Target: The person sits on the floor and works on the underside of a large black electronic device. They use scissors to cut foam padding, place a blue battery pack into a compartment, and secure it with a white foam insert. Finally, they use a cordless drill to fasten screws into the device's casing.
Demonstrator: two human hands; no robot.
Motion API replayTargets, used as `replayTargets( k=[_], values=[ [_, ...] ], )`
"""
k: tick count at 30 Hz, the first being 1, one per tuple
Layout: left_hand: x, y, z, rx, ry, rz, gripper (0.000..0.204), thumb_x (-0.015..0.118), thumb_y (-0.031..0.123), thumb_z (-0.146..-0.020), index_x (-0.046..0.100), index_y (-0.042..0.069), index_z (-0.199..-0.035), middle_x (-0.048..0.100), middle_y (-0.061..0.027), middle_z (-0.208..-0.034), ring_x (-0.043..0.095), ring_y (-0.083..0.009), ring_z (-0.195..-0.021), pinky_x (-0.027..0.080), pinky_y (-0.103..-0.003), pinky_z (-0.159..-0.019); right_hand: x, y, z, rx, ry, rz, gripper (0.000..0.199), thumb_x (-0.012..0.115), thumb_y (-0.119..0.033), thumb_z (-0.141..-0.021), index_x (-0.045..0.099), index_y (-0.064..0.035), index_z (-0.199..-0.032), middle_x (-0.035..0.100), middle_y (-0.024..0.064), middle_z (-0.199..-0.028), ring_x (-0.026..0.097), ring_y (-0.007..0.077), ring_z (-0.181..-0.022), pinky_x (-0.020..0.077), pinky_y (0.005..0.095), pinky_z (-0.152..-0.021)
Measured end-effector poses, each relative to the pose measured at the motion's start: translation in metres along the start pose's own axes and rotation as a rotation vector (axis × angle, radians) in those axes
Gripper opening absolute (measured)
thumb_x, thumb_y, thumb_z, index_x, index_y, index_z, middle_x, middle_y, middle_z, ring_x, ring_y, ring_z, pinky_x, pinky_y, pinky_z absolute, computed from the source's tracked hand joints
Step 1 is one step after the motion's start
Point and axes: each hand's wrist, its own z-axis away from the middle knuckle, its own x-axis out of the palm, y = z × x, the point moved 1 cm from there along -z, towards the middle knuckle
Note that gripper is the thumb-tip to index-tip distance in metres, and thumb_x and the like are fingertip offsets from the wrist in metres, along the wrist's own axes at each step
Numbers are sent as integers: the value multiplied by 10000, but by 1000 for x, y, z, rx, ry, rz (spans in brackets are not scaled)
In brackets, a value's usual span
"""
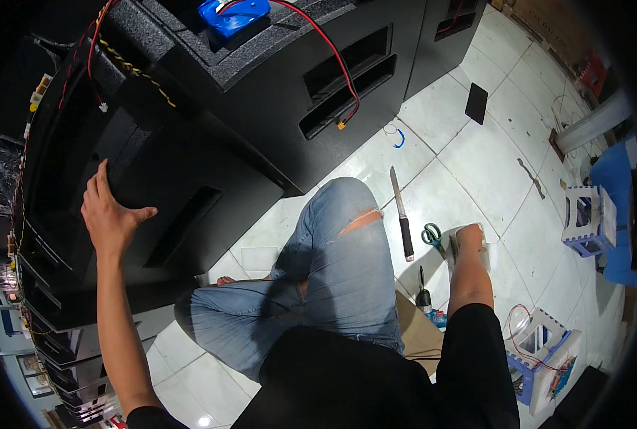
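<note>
My left hand (pixel 112 214) lies with fingers spread against the face of a large black cabinet (pixel 168 164) that has a slot-shaped recess. Down on the tiled floor, my right hand (pixel 468 237) is beside a pair of scissors (pixel 431 234) with dark green handles. Its fingers are mostly hidden, and a pale object partly shows around it. Left of the scissors lies a long knife (pixel 403 214) with a black handle. A power driver (pixel 423 297) with a black chuck and teal body stands closer to my leg.
A blue-wrapped pack (pixel 234 18) sits atop another black cabinet (pixel 283 100); its red and black cable ends in a yellow connector (pixel 341 125). Loose wires (pixel 129 68) hang at left. A black flat piece (pixel 476 104) lies on the floor. White-and-purple stools (pixel 590 220) stand right.
</note>
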Motion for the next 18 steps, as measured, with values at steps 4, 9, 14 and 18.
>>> replayTargets(
  k=[4,9,14,18],
  values=[
    [6,6,-5,-8,-17,27,1236,995,183,-430,425,127,-1525,560,-125,-1390,535,-364,-1296,429,-477,-1098,46,36,-44,-255,-1,182,220,609,-105,-878,723,28,-1011,731,262,-1072,717,406,-1040,583,477,-886],
    [19,-7,-3,28,17,32,1205,991,212,-458,437,161,-1527,568,-131,-1400,578,-349,-1261,475,-469,-1067,36,43,-50,-291,99,79,209,682,-126,-819,716,45,-934,727,283,-1016,729,411,-962,594,479,-847],
    [26,-29,2,20,64,-42,1186,993,222,-473,448,195,-1526,596,-122,-1376,630,-336,-1218,535,-480,-1029,-27,15,-13,-443,75,153,253,751,-163,-754,727,44,-898,727,296,-948,732,428,-913,595,487,-811],
    [38,-33,-5,49,84,-46,1180,989,197,-479,450,200,-1529,605,-111,-1381,642,-335,-1205,541,-470,-1028,-29,43,-23,-418,32,106,207,777,-148,-762,773,33,-862,746,253,-846,755,357,-803,604,418,-728]
  ],
)
